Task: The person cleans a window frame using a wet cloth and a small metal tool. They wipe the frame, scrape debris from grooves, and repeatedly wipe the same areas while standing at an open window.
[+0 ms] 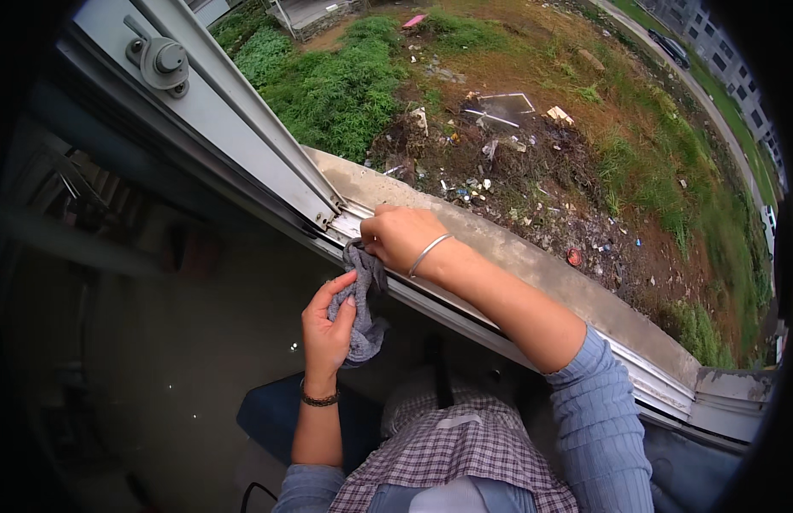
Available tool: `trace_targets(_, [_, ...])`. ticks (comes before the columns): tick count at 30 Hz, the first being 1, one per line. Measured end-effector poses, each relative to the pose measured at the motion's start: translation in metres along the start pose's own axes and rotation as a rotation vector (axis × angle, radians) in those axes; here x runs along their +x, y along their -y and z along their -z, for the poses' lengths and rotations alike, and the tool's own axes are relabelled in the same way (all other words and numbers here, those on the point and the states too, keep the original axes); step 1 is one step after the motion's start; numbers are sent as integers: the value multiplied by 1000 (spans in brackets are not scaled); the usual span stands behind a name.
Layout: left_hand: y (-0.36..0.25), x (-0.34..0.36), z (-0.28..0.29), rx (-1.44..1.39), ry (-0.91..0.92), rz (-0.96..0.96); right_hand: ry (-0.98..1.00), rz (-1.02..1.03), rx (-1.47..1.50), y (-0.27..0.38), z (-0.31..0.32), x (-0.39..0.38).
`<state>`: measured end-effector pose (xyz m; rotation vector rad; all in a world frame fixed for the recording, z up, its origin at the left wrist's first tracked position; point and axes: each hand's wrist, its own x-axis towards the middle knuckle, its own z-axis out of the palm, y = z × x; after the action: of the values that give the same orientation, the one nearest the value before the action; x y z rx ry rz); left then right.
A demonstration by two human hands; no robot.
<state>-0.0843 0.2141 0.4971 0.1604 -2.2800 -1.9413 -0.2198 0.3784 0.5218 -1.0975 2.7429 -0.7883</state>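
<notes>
A crumpled grey cloth (360,318) hangs between my two hands at the window sill. My left hand (330,323) pinches its lower part between thumb and fingers, on the room side of the frame. Up on the white window track (347,224), my right hand (403,239) is closed on the cloth's upper end, its fingertips bent down into the rail and partly hidden. The sliding sash (234,111) stands just left of my right hand, its lower corner close to my fingers.
A round latch (164,61) sticks out from the sash. Beyond the track lies a concrete ledge (533,244), then a drop to ground strewn with rubbish (499,171). Below me are a dark blue seat-like surface (272,415) and a checked apron (448,462) on my body.
</notes>
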Motion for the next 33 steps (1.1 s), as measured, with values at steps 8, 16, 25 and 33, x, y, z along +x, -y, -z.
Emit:
trace_targets(8, [-79,-2,15,-404,49,-207,-110,-200,450,13,51,-114])
trace_targets(16, [-149,-44,-53,-590,265,-331,-398,-162,764,44,-11,-188])
trace_targets(25, [-119,-84,-131,-54,625,-366,-867,-451,1200,38,100,-365])
trace_targets(33, [-60,-192,-292,-294,1279,105,-783,-448,-187,-4,129,-441])
